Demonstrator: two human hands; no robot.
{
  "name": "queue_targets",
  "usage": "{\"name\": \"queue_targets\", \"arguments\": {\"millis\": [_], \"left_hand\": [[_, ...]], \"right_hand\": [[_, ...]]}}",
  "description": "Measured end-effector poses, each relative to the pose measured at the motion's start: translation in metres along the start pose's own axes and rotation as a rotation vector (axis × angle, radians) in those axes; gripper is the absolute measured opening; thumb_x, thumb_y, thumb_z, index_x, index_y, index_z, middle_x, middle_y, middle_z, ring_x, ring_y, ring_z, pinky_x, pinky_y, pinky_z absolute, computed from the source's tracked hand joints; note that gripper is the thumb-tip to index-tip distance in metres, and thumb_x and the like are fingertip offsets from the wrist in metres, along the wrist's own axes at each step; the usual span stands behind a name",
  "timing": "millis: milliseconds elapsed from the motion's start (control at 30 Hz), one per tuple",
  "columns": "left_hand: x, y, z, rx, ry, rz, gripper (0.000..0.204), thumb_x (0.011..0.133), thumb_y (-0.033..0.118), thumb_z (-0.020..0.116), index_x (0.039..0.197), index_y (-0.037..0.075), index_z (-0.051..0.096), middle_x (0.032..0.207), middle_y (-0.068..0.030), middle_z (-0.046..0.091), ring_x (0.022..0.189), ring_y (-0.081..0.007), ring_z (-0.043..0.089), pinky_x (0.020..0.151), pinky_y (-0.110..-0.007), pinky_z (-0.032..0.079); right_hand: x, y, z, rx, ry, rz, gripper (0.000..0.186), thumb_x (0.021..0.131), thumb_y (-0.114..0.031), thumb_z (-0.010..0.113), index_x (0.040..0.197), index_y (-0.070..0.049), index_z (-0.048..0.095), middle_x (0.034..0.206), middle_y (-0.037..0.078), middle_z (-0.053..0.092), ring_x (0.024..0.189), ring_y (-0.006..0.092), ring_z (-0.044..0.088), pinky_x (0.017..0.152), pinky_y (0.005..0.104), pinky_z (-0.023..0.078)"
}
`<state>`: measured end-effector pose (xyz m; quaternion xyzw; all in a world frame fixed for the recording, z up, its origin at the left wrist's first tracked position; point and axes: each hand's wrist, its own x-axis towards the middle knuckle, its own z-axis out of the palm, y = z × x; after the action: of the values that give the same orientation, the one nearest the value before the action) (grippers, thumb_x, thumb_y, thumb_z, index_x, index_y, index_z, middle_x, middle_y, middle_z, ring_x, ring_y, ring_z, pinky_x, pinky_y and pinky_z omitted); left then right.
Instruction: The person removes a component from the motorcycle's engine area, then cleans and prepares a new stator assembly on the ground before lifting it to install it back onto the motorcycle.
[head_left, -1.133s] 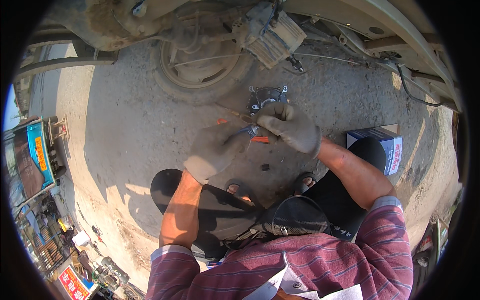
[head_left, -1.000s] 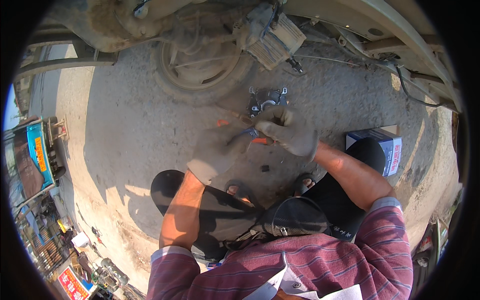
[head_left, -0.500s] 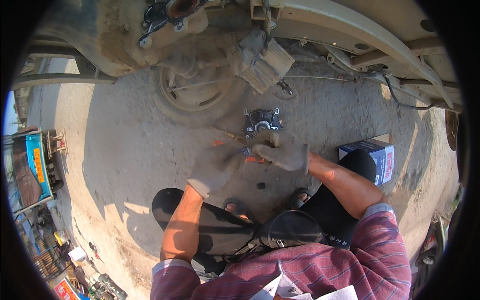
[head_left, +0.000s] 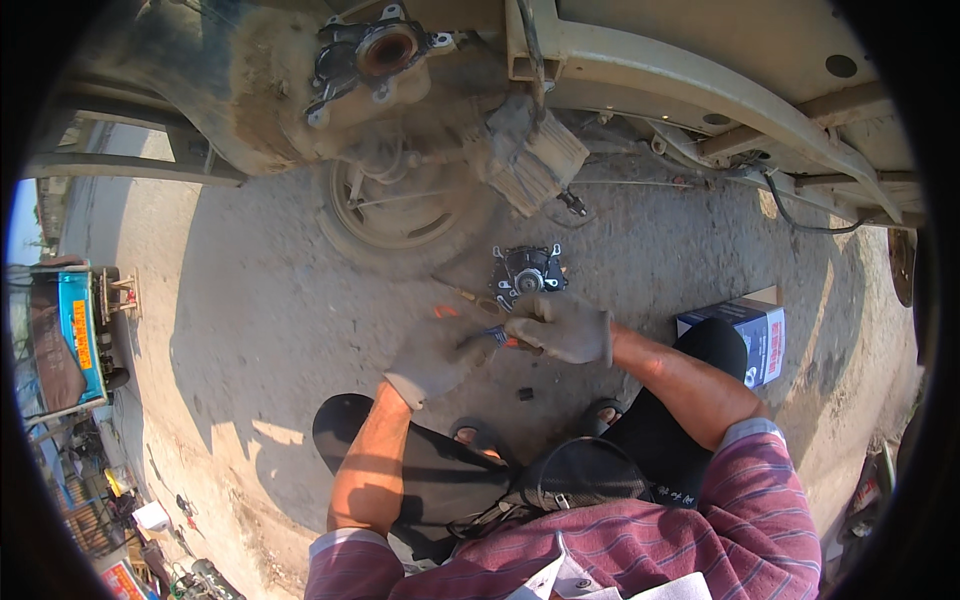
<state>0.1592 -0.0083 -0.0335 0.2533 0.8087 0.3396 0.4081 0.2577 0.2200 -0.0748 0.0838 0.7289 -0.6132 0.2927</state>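
Observation:
Both hands wear grey work gloves and meet in front of my knees. My left hand (head_left: 435, 355) is closed on a small blue tube-like thing (head_left: 496, 334) with pale marks, only its end showing. At that end my right hand (head_left: 568, 328) has its fingers pinched together; what lies in them is hidden. Just beyond the hands, a black metal pump-like part (head_left: 527, 272) with silver lugs and a round centre rests on the ground. Scissors (head_left: 478, 298) with yellowish handles lie left of it, partly covered by my hands. Bits of orange (head_left: 445, 312) show around the gloves.
A vehicle's underside with a frame rail (head_left: 690, 75) hangs overhead. Beneath it are a dusty wheel (head_left: 400, 215), a finned metal box (head_left: 530, 155) and an opened housing (head_left: 385, 50). A blue-white carton (head_left: 750, 335) stands right of my knee. A small black piece (head_left: 526, 394) lies between my feet.
My view has tipped slightly, so the vehicle and the pump-like part sit lower in the picture. The hands stay together with small finger movements, and more of the blue thing shows.

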Motion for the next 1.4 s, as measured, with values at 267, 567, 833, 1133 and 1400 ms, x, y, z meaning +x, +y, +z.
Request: {"name": "queue_targets", "arguments": {"millis": [267,567,833,1133,1400], "left_hand": [[0.001,0.007,-0.003,0.129,0.01,0.088,0.019,0.098,0.023,0.072,0.1,0.005,0.079,0.079,-0.0106,0.075,0.069,-0.0212,0.071,0.068,-0.036,0.055],[0.002,-0.009,0.0,0.202,-0.007,0.205,0.019,0.098,0.022,0.07,0.104,0.006,0.078,0.079,-0.0087,0.074,0.069,-0.0209,0.071,0.067,-0.036,0.055],[0.002,-0.003,-0.008,0.101,-0.084,0.104,0.022,0.099,0.02,0.071,0.114,0.008,0.079,0.081,-0.0074,0.075,0.067,-0.0164,0.071,0.063,-0.032,0.055],[0.006,-0.015,-0.002,-0.035,-0.024,0.054,0.027,0.1,0.025,0.073,0.119,0.007,0.079,0.081,-0.0041,0.075,0.066,-0.011,0.068,0.063,-0.029,0.054],[0.016,-0.008,-0.024,0.115,-0.035,0.107,0.032,0.101,0.028,0.071,0.116,0.002,0.079,0.078,-0.0076,0.074,0.064,-0.0127,0.069,0.064,-0.031,0.054]], "right_hand": [[0.0,-0.003,-0.001,-0.017,0.0,0.056,0.041,0.111,-0.041,0.057,0.106,-0.004,0.072,0.076,0.001,0.066,0.067,0.0117,0.064,0.063,0.0318,0.055],[0.004,0.008,0.003,0.045,-0.129,0.067,0.038,0.112,-0.039,0.055,0.11,-0.005,0.071,0.081,0.001,0.068,0.068,0.0108,0.065,0.063,0.032,0.056],[0.006,0.005,0.003,0.049,-0.116,0.062,0.038,0.115,-0.035,0.05,0.108,-0.002,0.069,0.085,0.003,0.069,0.073,0.0121,0.067,0.068,0.0314,0.058],[0.004,-0.014,0.001,0.067,0.002,0.058,0.045,0.112,-0.042,0.055,0.102,-0.002,0.073,0.079,0.002,0.069,0.07,0.0106,0.065,0.068,0.0299,0.056],[-0.018,-0.08,-0.086,0.011,0.987,-0.501,0.043,0.105,-0.035,0.065,0.12,0.004,0.071,0.104,0.014,0.077,0.095,0.0212,0.072,0.088,0.0367,0.057]]}}
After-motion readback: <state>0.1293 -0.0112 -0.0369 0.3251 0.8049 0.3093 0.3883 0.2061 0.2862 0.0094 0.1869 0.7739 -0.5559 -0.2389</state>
